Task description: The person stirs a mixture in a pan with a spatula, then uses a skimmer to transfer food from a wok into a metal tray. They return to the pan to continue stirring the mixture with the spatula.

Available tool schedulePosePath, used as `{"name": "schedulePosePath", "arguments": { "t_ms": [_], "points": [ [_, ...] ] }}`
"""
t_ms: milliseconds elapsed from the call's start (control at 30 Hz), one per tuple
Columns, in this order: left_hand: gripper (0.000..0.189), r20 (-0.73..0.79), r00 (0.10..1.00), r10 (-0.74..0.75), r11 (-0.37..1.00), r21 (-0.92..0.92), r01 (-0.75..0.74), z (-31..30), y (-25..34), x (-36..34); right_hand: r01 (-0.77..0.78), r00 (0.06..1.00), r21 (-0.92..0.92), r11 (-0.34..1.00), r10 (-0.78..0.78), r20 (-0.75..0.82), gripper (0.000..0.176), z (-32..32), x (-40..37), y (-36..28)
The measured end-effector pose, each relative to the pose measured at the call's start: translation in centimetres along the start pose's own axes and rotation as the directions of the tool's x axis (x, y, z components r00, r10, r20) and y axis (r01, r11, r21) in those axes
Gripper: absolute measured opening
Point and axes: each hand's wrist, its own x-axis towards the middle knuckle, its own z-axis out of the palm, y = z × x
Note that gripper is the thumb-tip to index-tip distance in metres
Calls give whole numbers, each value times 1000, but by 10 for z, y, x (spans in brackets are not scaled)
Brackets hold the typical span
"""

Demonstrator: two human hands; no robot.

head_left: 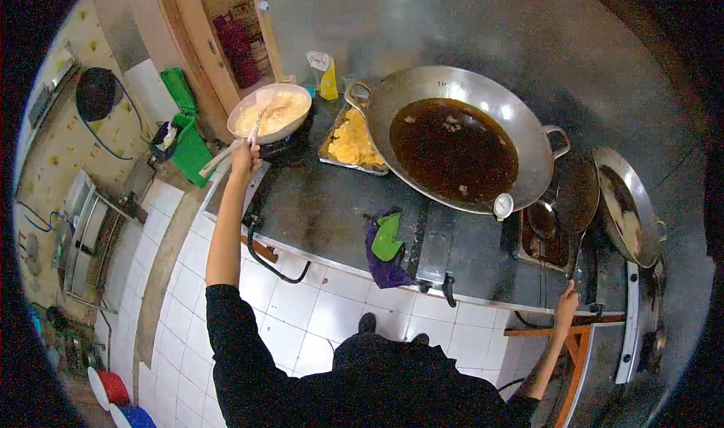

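Note:
At the counter's left, my left hand (245,158) is closed around a spatula (259,122) whose end rests in pale, creamy-looking food. That food fills a pan (234,122), and the pan's wooden handle (216,162) passes by my wrist. On the right, my right hand (566,304) grips the long handle of a dark, round skimmer (578,198). The skimmer's bowl is beside a large wok (467,85) of dark oil with a few pale bits floating. Below the skimmer, a ladle (541,218) lies over a rectangular tray (547,251) with dark liquid.
A metal tray (326,155) of yellow fried food (353,139) stands between pan and wok. A round dial thermometer (503,205) sits at the wok's rim. Purple and green cloths (387,239) lie at the counter edge. Another wok (647,254) is far right; a green bin (190,150) stands left.

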Motion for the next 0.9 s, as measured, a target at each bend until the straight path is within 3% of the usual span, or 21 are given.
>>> {"name": "schedulePosePath", "arguments": {
  "t_ms": [33,133,233,300,400,433,533,600,633,667,733,767,833,867,900],
  "points": [
    [26,4,1000,-7,1000,6,7,1,-2,-3,-86,982,-120,989,105,158,47,-7,8,1],
    [32,-42,998,39,995,98,-34,15,-2,-5,-122,986,6,993,120,119,52,-2,-1,-2],
    [32,-36,999,11,993,117,-7,26,-10,-9,-99,993,-74,992,103,55,58,-6,1,-11],
    [35,-10,994,104,986,130,-102,49,-4,-25,-97,990,-76,992,104,96,60,-12,1,-17],
    [36,1,995,101,995,-5,-101,84,-4,-50,-113,993,-68,991,114,7,56,-6,5,-2],
    [36,72,997,-9,1000,-6,9,86,-11,-46,-111,994,-74,991,112,9,56,-11,6,-6],
    [38,226,974,-30,999,27,24,102,-41,-47,-131,987,78,988,123,105,51,-32,12,-16],
    [40,204,976,-73,996,69,60,117,-60,-51,-136,990,286,949,118,80,52,-41,13,-26],
    [42,208,974,-92,989,130,66,121,-79,-42,-137,990,283,949,120,76,52,-45,14,-27],
    [45,156,988,-22,988,154,-3,133,-81,-54,-196,980,344,918,167,112,49,-49,16,-28],
    [48,247,969,27,975,206,-80,134,-117,-44,-314,948,455,833,256,187,45,-61,18,-29],
    [48,264,964,28,976,202,-83,135,-137,-35,-297,954,467,833,236,186,44,-75,13,-53],
    [50,344,933,-106,991,108,73,135,-167,-21,-266,964,440,858,241,113,44,-75,23,-31],
    [50,366,924,-107,992,108,72,137,-167,-24,-231,972,410,883,228,55,44,-82,24,-39],
    [50,344,933,-104,991,117,68,141,-169,-29,-341,940,427,837,306,152,42,-96,23,-45]
  ]
}}
